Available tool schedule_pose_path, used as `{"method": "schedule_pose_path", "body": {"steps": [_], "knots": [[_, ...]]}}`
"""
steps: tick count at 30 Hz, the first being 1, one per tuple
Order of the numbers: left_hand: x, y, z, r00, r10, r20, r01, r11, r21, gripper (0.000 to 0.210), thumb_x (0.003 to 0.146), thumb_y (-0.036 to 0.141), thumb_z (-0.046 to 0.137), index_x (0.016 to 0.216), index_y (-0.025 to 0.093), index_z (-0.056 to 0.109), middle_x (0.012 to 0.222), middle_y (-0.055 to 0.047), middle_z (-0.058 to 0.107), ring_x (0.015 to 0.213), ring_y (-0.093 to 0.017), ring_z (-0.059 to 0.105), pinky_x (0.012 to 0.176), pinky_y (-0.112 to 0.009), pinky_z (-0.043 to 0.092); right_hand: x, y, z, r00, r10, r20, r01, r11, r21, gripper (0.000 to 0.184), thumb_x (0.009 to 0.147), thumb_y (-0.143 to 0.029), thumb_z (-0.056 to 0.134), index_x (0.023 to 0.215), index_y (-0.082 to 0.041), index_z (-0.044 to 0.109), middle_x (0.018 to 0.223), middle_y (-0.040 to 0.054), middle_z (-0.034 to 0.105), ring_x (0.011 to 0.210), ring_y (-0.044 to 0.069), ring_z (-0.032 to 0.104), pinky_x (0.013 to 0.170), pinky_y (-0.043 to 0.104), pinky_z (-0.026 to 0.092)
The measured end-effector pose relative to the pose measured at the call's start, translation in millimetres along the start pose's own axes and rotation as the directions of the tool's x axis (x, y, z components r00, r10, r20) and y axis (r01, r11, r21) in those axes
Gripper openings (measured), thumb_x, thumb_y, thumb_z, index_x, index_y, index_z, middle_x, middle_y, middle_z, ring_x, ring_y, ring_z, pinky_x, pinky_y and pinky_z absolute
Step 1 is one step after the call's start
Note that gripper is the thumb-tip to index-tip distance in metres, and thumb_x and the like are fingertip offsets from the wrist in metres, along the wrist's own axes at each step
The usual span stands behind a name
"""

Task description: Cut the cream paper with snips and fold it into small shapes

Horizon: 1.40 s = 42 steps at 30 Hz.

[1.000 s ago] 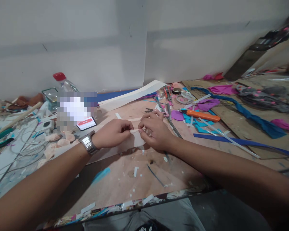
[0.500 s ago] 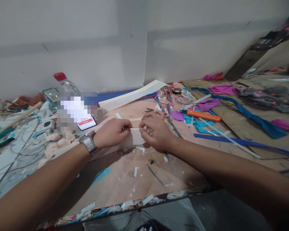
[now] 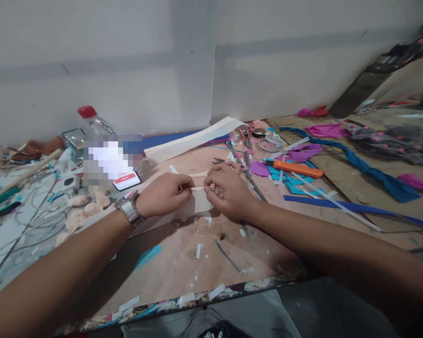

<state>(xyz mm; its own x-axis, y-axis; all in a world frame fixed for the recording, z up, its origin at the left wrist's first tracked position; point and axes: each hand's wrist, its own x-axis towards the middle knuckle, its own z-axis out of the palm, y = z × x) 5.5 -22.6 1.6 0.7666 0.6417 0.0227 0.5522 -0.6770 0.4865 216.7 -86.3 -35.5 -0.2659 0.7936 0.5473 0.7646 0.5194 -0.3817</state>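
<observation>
Worktop (image 3: 183, 263) clutter rings your grip: bottle (image 3: 91, 123) beyond your left wrist, orange knife (image 3: 296, 169) and scissors (image 3: 223, 162) past your right knuckles. Your left hand (image 3: 164, 193) and right hand (image 3: 227, 190) meet over a pale sheet (image 3: 200, 203), each pinched shut on one end of a thin strip (image 3: 197, 188), apparently to keep it taut and flat along the sheet's top edge.
</observation>
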Motion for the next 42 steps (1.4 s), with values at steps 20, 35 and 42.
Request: {"method": "schedule_pose_path", "body": {"steps": [20,35,42], "knots": [[-1.7,5.9,-1.0,0.993,0.046,0.112,-0.032,0.992,-0.118,0.016,0.086,0.019,0.051,0.087,0.016,0.067,0.072,0.001,0.062,0.065,-0.014,0.053,0.061,-0.027,0.033,-2.4,1.1,2.6,0.997,-0.061,0.037,0.06,0.998,0.023,0.013,0.093,-0.03,0.059,0.086,-0.022,0.065,0.083,0.0025,0.07,0.101,0.025,0.06,0.103,0.049,0.024],[0.7,2.8,-1.9,0.989,-0.012,0.148,0.034,0.989,-0.144,0.021,0.089,0.024,0.05,0.084,0.016,0.069,0.069,0.002,0.061,0.062,-0.012,0.051,0.059,-0.026,0.033,-2.2,1.4,2.5,0.994,-0.101,0.037,0.102,0.995,-0.009,0.011,0.095,-0.028,0.063,0.089,-0.024,0.072,0.086,0.0019,0.076,0.1,0.024,0.063,0.104,0.049,0.023],[-0.4,2.6,-3.3,0.978,-0.007,0.21,0.033,0.993,-0.117,0.023,0.088,0.023,0.048,0.081,0.016,0.069,0.067,0.001,0.061,0.062,-0.013,0.052,0.06,-0.026,0.033,-1.7,1.3,1.4,0.993,-0.116,0.04,0.116,0.993,-0.013,0.011,0.094,-0.025,0.064,0.088,-0.025,0.073,0.083,-0.0014,0.076,0.101,0.023,0.064,0.107,0.049,0.02]]}}
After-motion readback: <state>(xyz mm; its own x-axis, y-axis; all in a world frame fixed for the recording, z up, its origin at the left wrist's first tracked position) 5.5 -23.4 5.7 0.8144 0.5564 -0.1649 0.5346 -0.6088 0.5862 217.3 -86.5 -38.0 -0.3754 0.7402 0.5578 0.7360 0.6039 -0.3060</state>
